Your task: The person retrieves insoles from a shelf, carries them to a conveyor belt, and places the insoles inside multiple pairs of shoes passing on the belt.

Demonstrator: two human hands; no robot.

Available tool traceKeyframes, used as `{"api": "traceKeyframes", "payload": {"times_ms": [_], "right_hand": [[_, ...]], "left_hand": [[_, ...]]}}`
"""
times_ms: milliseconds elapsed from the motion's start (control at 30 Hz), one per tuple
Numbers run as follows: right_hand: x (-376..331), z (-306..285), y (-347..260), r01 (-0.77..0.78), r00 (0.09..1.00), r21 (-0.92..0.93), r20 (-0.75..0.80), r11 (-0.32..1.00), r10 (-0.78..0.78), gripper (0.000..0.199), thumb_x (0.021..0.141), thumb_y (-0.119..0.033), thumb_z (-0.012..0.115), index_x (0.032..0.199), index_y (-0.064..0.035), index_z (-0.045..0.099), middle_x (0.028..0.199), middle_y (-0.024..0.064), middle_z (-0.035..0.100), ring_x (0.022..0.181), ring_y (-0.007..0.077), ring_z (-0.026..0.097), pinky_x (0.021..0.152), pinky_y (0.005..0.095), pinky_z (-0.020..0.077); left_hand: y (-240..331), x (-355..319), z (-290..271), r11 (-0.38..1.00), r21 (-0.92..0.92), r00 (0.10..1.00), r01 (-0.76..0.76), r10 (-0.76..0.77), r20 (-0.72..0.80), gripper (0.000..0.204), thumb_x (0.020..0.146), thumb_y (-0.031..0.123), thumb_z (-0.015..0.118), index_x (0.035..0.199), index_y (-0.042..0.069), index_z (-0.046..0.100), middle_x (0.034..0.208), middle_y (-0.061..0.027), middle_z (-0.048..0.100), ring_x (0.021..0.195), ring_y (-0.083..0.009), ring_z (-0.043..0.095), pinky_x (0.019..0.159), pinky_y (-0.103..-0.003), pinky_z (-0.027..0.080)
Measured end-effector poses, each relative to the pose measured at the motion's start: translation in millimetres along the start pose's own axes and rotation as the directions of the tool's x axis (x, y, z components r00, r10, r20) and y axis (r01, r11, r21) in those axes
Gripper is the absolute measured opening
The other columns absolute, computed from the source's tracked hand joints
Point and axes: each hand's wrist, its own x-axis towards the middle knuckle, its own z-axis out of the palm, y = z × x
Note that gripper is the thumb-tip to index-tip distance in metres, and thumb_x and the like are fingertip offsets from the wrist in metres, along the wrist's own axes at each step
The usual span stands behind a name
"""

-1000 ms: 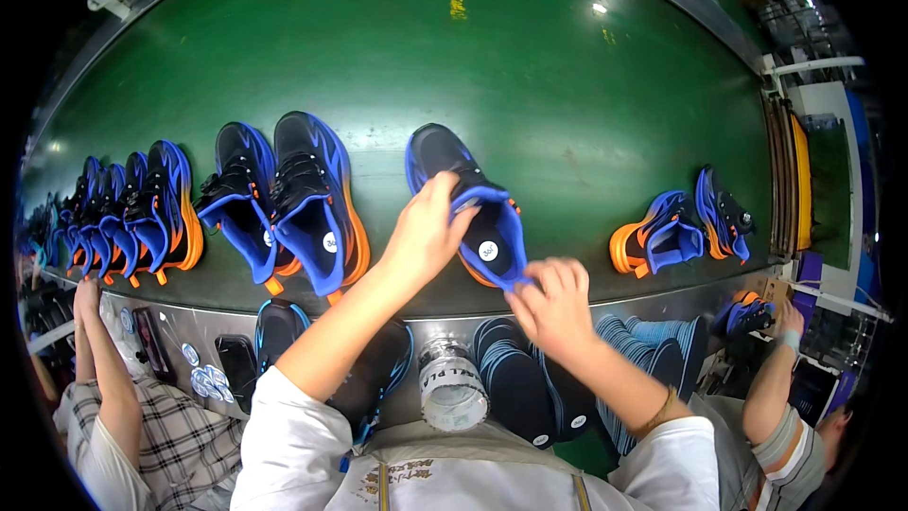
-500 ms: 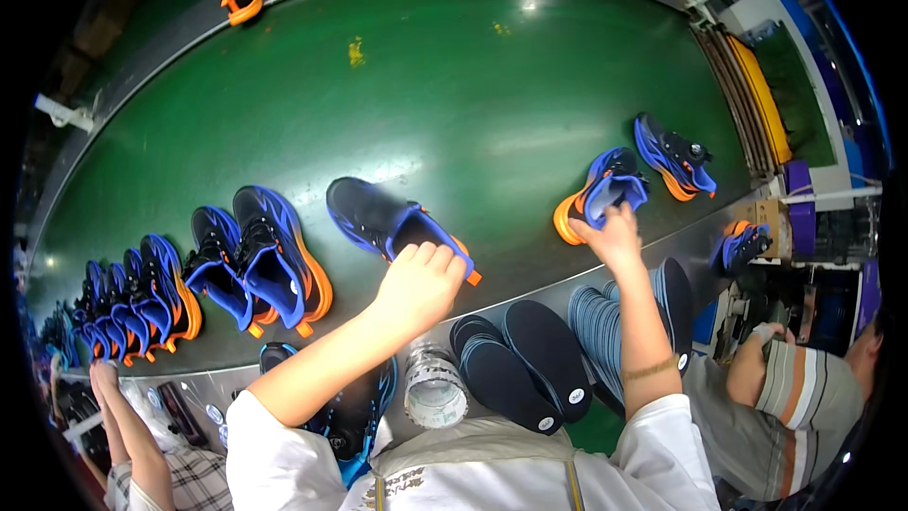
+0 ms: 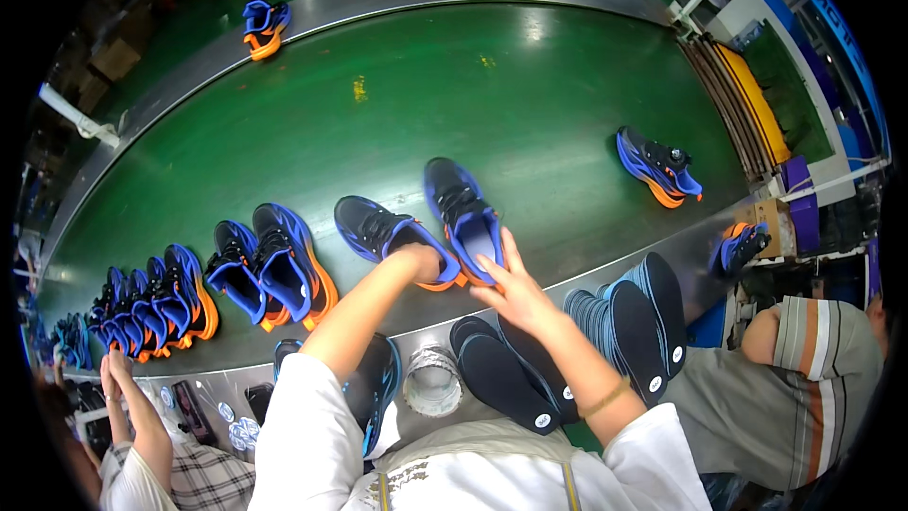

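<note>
My left hand (image 3: pixel 413 262) reaches into the opening of a black and blue sneaker (image 3: pixel 364 222) with orange sole parts, lying on the green belt. Its fingers are hidden inside. Just right of it lies a matching sneaker (image 3: pixel 452 185), toe pointing away, with a pale insole showing inside. At this shoe's heel is my right hand (image 3: pixel 515 295), fingers spread, one along the outer side and others touching the collar. Below my right forearm stand stacks of black insoles (image 3: pixel 506 369) with blue edges.
More sneakers (image 3: pixel 284 270) line the belt (image 3: pixel 530 114) on the left; single sneakers sit at the far edge (image 3: pixel 265 28) and right (image 3: pixel 657 166). A tape roll (image 3: pixel 432 383) and dark blue-edged shoes (image 3: pixel 374 383) are near me. Co-workers sit left (image 3: pixel 142 416) and right (image 3: pixel 785 397).
My right hand has brought the right sneaker leftward, beside the one at my left hand. My left hand has moved deeper into its shoe. The view has shifted slightly.
</note>
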Motion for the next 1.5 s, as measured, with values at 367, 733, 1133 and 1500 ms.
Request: {"api": "traceKeyframes", "payload": {"times_ms": [367,733,1133,1500], "right_hand": [[-182.6,-45.7,-36.7,-0.424,0.892,-0.351,-0.004,0.835,0.451,0.060,0.073,-0.029,0.065,0.122,-0.0018,0.045,0.119,0.0314,0.043,0.103,0.0418,0.050,0.085,0.0408,0.0435],[-75.7,-139.1,-44.5,-0.281,0.959,0.092,0.062,0.955,0.276,0.016,0.075,-0.014,0.062,0.079,0.0017,0.064,0.074,0.0111,0.063,0.063,0.0173,0.060,0.058,0.0284,0.0471],[64.8,-48.6,-31.9,-0.184,0.745,-0.372,0.550,0.910,0.376,0.019,0.066,-0.014,0.055,0.070,0.0014,0.065,0.064,0.0193,0.061,0.060,0.0278,0.063,0.062,0.0356,0.0500],[57.1,2.4,0.7,0.016,0.909,-0.553,0.356,0.833,0.218,0.020,0.071,-0.010,0.054,0.081,0.0042,0.063,0.094,0.0260,0.055,0.078,0.0350,0.061,0.071,0.0379,0.0505]], "left_hand": [[46.1,-20.8,3.4,0.967,0.057,0.072,-0.248,0.077,-0.994,0.050,0.073,0.017,0.064,0.115,0.000,0.044,0.098,-0.0183,0.051,0.085,-0.0328,0.053,0.073,-0.037,0.044],[26.0,18.2,-15.6,0.697,-0.496,0.442,-0.518,-0.278,-0.853,0.033,0.085,0.025,0.054,0.101,-0.004,0.055,0.084,-0.0205,0.061,0.079,-0.0261,0.061,0.069,-0.033,0.046],[18.4,19.9,-7.7,0.604,-0.576,0.567,-0.551,-0.236,-0.789,0.032,0.086,0.028,0.054,0.096,-0.002,0.058,0.072,-0.0083,0.058,0.066,-0.0099,0.050,0.061,-0.026,0.042],[18.2,13.4,-4.7,0.626,-0.590,0.611,-0.510,-0.219,-0.761,0.040,0.084,0.031,0.056,0.104,-0.004,0.056,0.075,-0.0118,0.060,0.068,-0.0119,0.053,0.063,-0.027,0.043]]}}
